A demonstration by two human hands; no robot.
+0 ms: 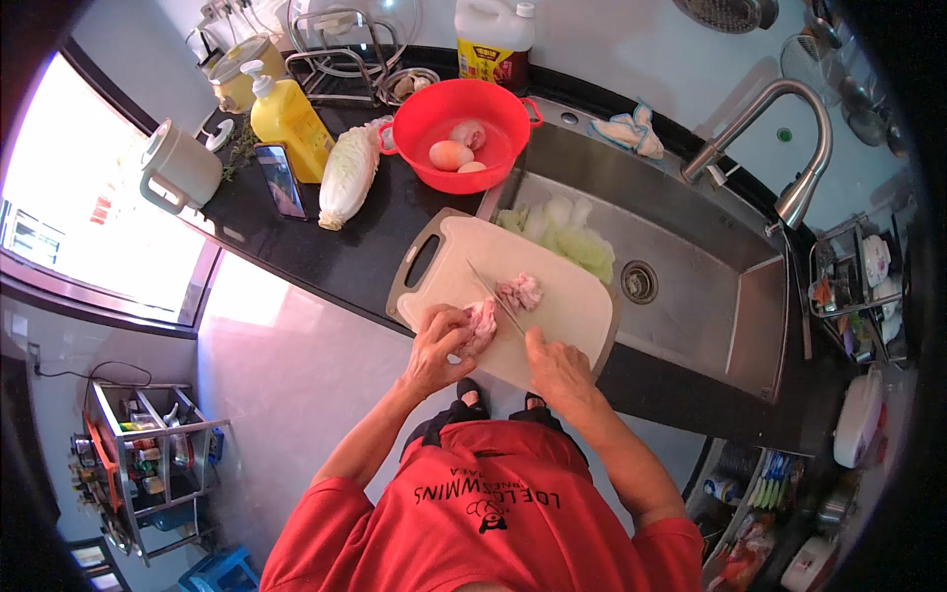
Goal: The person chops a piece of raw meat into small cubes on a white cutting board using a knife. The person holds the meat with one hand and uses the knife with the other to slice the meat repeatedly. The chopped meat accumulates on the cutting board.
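My left hand (436, 347) is closed on a piece of raw pink meat (480, 329), pressing it to the pale cutting board (567, 296). In my right hand (560, 371) is a kitchen knife (490, 289), its blade standing between the held piece and a small heap of cut meat (520, 291). The knife's handle is hidden inside my fingers. The board lies tilted across the counter's front edge and the near left corner of the sink, with its slotted handle end to the left.
A red colander (414, 118) holds eggs and a bit of meat beyond the board. Leaves (564, 237) lie in the steel sink (681, 316), under a tall faucet (819, 128). Left stand a napa cabbage (348, 183), a phone (281, 181), a yellow pump bottle (291, 123) and a jug (181, 163).
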